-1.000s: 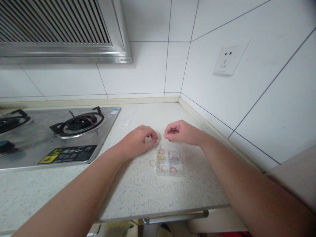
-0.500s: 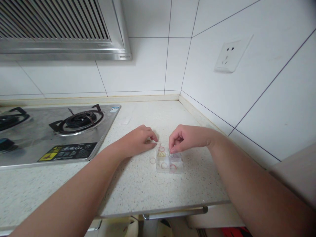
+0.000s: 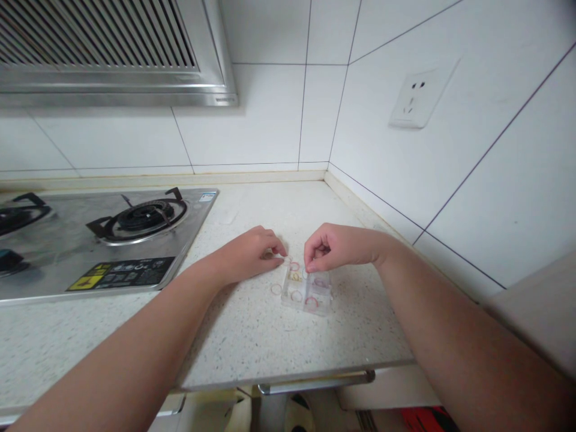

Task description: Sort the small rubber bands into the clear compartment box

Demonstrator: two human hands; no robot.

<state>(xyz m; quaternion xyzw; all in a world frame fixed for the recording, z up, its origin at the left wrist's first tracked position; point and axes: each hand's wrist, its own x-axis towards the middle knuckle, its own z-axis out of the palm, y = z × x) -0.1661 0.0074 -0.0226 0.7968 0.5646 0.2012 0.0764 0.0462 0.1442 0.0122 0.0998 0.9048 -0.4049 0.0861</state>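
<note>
A clear plastic compartment box point(image 3: 297, 305) lies on the counter with small thin bands in its cells. Among them I see a red band point(image 3: 311, 302), a yellow band point(image 3: 296, 276) and a purplish band point(image 3: 320, 282). Over the box's far side, my right hand point(image 3: 327, 247) pinches a small pale band point(image 3: 305, 273). My left hand point(image 3: 260, 253) rests at the far left corner, thumb and forefinger nearly together; what lies between them is too small to make out. A loose pale pink band point(image 3: 276, 290) sits left of the box.
On the left is a gas stove point(image 3: 189, 240) with black burners, under a metal range hood point(image 3: 216, 96). White tiled walls meet behind the counter point(image 3: 252, 342), and a socket point(image 3: 413, 99) is on the right wall. A drawer handle point(image 3: 315, 383) runs below the front edge.
My right hand has lifted slightly, moving up and left with the pale band, uncovering the purplish band's cell. My left hand has hardly moved. The whole view has shifted a little.
</note>
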